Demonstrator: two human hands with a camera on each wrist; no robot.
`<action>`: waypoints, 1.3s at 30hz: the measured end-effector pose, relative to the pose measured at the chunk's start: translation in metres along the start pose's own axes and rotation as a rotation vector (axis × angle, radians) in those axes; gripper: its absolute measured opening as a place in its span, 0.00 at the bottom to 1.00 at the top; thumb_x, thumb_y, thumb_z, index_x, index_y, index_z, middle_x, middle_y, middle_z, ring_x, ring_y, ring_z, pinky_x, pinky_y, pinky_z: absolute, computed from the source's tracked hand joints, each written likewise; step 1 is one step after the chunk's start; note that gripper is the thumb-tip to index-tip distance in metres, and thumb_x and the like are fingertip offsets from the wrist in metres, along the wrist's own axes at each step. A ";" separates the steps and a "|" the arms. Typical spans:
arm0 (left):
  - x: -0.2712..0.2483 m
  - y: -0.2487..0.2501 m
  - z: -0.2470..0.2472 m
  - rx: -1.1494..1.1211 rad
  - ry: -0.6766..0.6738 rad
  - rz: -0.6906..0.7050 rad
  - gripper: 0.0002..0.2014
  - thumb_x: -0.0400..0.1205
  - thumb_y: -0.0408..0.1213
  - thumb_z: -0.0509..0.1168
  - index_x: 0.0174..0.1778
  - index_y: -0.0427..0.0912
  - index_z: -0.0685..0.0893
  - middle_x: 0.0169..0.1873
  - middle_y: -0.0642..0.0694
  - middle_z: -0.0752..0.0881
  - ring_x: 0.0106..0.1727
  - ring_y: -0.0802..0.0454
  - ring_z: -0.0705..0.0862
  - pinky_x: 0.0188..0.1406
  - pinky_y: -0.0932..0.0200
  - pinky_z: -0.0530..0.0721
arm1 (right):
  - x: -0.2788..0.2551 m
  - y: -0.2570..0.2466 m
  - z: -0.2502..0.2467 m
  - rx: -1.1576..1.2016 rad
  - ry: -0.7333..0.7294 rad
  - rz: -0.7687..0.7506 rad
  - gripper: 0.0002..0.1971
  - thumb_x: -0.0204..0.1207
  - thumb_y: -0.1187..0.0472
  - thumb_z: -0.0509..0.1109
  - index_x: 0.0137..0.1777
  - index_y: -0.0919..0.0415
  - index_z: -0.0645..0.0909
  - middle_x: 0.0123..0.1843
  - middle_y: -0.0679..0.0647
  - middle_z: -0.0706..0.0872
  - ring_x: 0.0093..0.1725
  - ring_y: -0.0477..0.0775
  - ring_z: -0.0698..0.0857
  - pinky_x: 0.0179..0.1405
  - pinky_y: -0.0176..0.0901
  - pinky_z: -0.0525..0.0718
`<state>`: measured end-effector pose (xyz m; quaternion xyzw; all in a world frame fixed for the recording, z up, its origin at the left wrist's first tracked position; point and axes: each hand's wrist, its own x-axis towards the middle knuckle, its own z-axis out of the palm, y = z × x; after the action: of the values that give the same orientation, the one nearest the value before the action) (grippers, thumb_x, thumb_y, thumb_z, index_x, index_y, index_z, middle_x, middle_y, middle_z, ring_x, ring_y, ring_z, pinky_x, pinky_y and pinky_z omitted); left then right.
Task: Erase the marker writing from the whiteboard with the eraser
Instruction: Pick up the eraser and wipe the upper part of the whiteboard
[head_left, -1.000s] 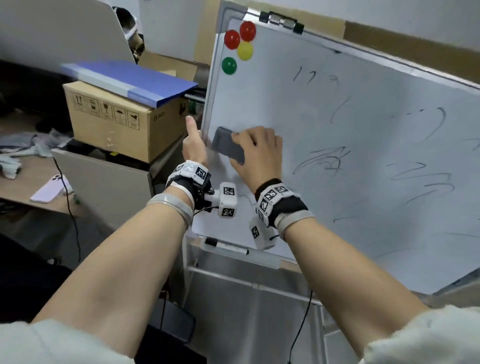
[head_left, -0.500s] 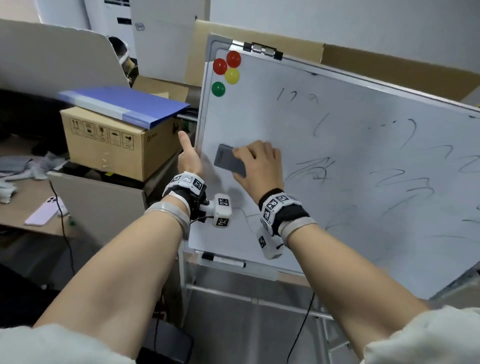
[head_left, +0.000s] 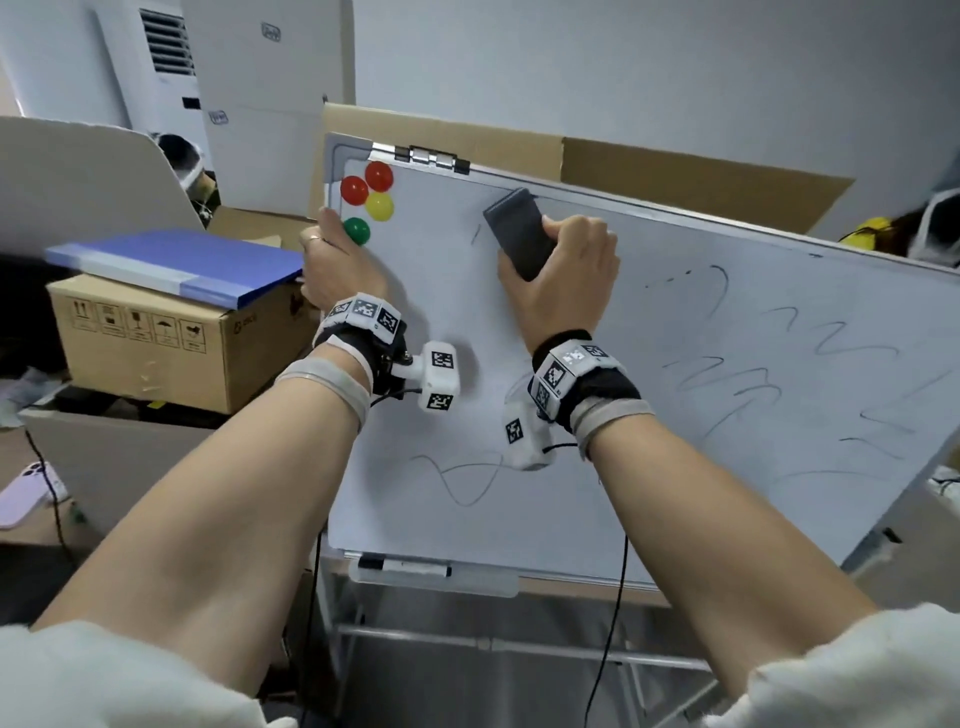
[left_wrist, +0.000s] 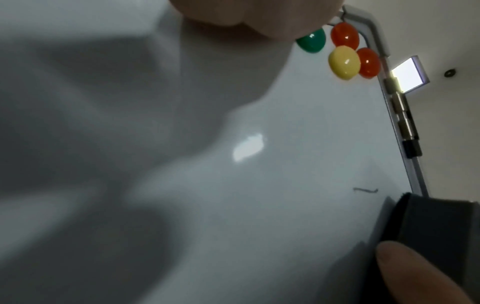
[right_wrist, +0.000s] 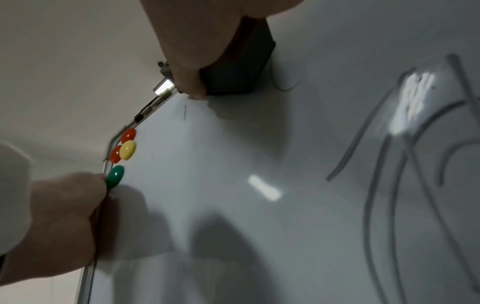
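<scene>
My right hand (head_left: 563, 270) gripped the dark eraser (head_left: 517, 234), pressed flat against the whiteboard (head_left: 519, 374) near its top rail. My left hand (head_left: 337, 270) clasped the board's left edge beside the green magnet (head_left: 357, 229). Marker writing (head_left: 737, 364) lay to the right.

The dark grey eraser (head_left: 519, 232) is being gripped in the right hand (head_left: 563, 275) and pressed flat against the tilted whiteboard (head_left: 597, 467) near its top edge; marker writing (head_left: 753, 379) is showing right of that hand.

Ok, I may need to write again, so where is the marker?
In the head view the marker lies in the tray under the whiteboard's bottom-left corner.
</scene>
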<state>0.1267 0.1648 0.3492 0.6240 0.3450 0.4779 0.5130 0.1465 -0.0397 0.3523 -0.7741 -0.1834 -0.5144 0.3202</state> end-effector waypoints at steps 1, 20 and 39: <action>0.000 0.000 -0.001 0.007 -0.002 -0.001 0.26 0.92 0.56 0.44 0.56 0.40 0.81 0.50 0.45 0.89 0.55 0.41 0.86 0.61 0.51 0.75 | -0.001 0.000 0.001 0.010 0.017 0.019 0.24 0.63 0.49 0.81 0.53 0.61 0.80 0.51 0.57 0.81 0.52 0.62 0.79 0.50 0.51 0.73; 0.001 -0.002 0.007 0.010 0.091 0.012 0.24 0.92 0.51 0.45 0.55 0.39 0.82 0.53 0.44 0.88 0.58 0.40 0.84 0.67 0.46 0.68 | -0.014 -0.022 0.017 0.015 -0.159 -0.138 0.26 0.60 0.51 0.86 0.52 0.62 0.79 0.50 0.60 0.78 0.48 0.63 0.78 0.43 0.52 0.77; -0.045 0.070 0.034 0.333 -0.239 0.949 0.25 0.85 0.46 0.46 0.57 0.51 0.90 0.58 0.52 0.86 0.74 0.48 0.73 0.88 0.39 0.45 | 0.009 0.012 -0.014 0.028 0.013 0.022 0.22 0.65 0.48 0.82 0.53 0.58 0.81 0.51 0.58 0.80 0.49 0.61 0.78 0.46 0.52 0.81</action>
<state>0.1409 0.0965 0.4058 0.8352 0.0341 0.5220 0.1694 0.1480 -0.0580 0.3604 -0.7681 -0.1799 -0.5133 0.3380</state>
